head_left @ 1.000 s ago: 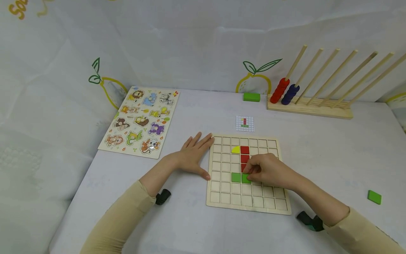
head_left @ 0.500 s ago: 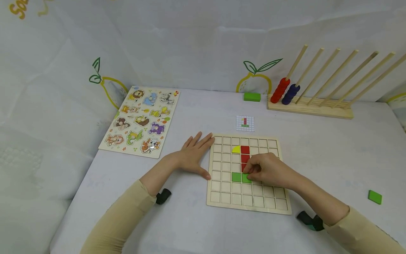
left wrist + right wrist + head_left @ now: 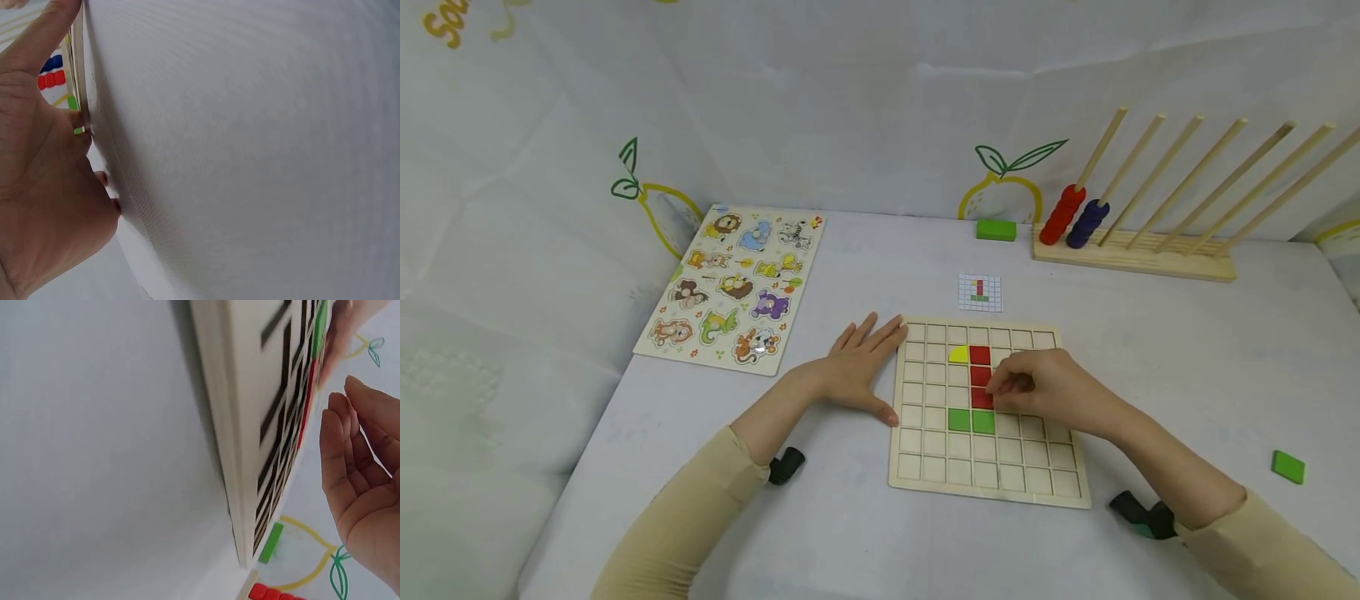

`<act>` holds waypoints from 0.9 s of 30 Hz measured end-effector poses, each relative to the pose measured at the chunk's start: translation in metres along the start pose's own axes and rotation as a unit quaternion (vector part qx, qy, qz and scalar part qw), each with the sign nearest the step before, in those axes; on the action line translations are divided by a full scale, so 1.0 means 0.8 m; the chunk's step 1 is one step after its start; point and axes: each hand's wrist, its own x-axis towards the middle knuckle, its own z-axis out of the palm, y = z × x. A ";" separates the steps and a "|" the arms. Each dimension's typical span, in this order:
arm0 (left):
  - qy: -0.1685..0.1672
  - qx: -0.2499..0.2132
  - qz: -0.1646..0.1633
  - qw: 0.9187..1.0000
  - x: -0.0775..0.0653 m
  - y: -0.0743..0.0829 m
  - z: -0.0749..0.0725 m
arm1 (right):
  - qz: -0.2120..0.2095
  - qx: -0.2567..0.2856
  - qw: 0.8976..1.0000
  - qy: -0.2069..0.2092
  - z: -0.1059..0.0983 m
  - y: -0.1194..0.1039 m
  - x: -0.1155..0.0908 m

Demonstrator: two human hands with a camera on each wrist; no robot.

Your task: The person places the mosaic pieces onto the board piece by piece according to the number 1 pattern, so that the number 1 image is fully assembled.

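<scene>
A wooden grid board (image 3: 992, 494) lies on the table. Three red square tiles (image 3: 980, 377) form a column in its cells, a yellow curved tile (image 3: 958, 355) sits left of the top one, and two green square tiles (image 3: 983, 422) lie side by side below. My left hand (image 3: 857, 367) is spread flat, fingertips and thumb at the board's left edge. My right hand (image 3: 1037, 387) hovers over the board beside the lowest red tile. In the right wrist view, its fingers (image 3: 334, 444) are loosely bent with nothing between them and the thumb.
Behind the board lies a small pattern card (image 3: 980, 293). A green block (image 3: 996, 231) and a bead-and-rod counting frame (image 3: 1135, 257) stand at the back. An animal puzzle (image 3: 730, 287) lies left; a loose green tile (image 3: 1288, 467) lies far right.
My right hand has let go of the right green tile, which lies in its cell, and has moved up and slightly right. My left hand has stayed in place.
</scene>
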 end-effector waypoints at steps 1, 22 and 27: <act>-0.001 0.000 -0.001 1.000 0.000 0.000 0.000 | 0.001 -0.004 1.000 0.004 -0.004 0.002 -0.001; 0.002 -0.001 -0.001 1.000 0.000 -0.001 0.002 | 0.117 -0.066 0.988 0.074 -0.096 0.081 -0.075; 0.003 -0.001 0.001 1.000 0.000 -0.001 0.002 | 0.153 -0.081 0.982 0.075 -0.114 0.109 -0.095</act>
